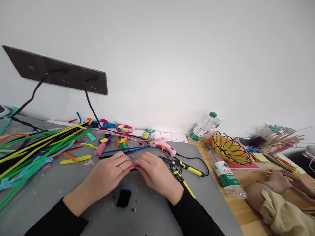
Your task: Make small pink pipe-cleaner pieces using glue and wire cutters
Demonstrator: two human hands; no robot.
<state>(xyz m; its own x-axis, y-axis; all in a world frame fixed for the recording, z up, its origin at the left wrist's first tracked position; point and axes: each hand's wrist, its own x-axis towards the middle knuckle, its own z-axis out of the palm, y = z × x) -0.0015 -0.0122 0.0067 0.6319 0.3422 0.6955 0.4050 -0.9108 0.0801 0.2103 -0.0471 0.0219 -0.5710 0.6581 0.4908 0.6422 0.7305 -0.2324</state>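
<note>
A small pink piece [133,166] is pinched in the fingers of the left hand [113,168] and right hand [155,171], apparently for steadiness.

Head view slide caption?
Left hand and right hand pinch a mostly hidden piece near a pink glue gun and pliers.

Left hand [112,172] and right hand [155,170] nearly meet, fingers [125,160] bent and pinching.
</note>
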